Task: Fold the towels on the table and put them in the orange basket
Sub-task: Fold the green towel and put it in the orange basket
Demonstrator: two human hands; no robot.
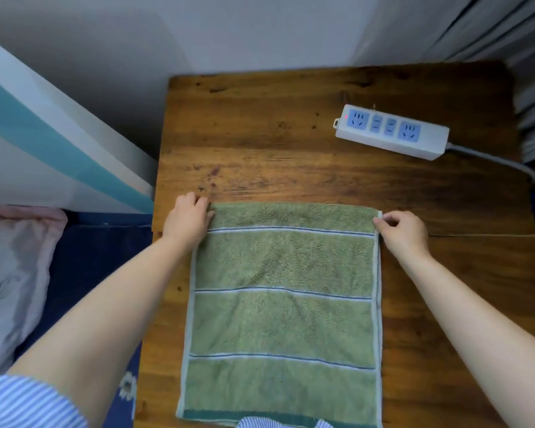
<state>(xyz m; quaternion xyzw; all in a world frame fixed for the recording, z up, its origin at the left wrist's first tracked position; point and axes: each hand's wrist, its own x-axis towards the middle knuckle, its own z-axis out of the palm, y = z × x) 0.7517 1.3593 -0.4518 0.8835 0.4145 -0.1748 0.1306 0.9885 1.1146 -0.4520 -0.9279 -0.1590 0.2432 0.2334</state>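
Pinching the far corners of the green towel point(283, 291), which lies flat on the counter point(291, 149), the left hand point(187, 219) and right hand point(403, 231) have fingers curled on its edge. Uneven pulls would likely skew the fold. No orange basket is in view, and the power strip point(391, 131) sits far right.

A single head-worn, wide-angle view looks steeply down and forward from above the near edge of the wooden table point(291, 156), close enough that both forearms enter from the lower corners. The tabletop fills the centre and right of the frame, a wall runs across the top, and straight lines bow toward the frame's edges.
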